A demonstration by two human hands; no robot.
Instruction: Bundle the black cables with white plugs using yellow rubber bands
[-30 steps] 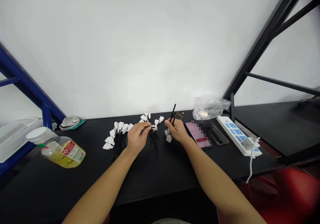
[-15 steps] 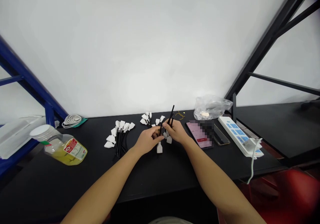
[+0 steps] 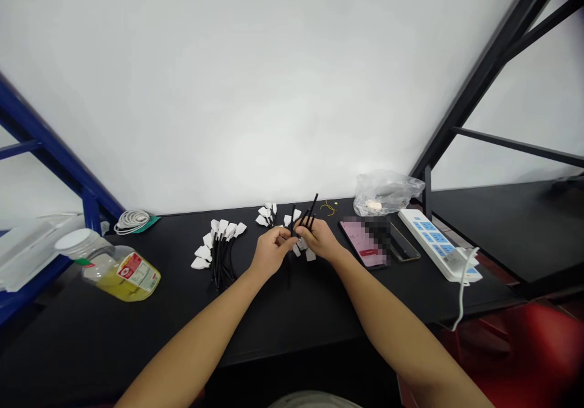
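**Both Hands Clamped on Black Cables**

Left hand (image 3: 271, 253) and right hand (image 3: 322, 239) together, both closed on a few black cables with white tips (image 3: 310, 211), over a black tabletop (image 3: 137, 335). A cable bunch (image 3: 221, 253) farther left, a smaller bunch (image 3: 268, 214) just behind the hands, a smartphone (image 3: 360, 244) just beside the right hand.

The bare left forearm (image 3: 191, 338) and right forearm (image 3: 395, 329) angle inward from the lower corners. The left hand (image 3: 272, 251) and right hand (image 3: 320, 239) meet at the middle, curled and pinching, almost touching.
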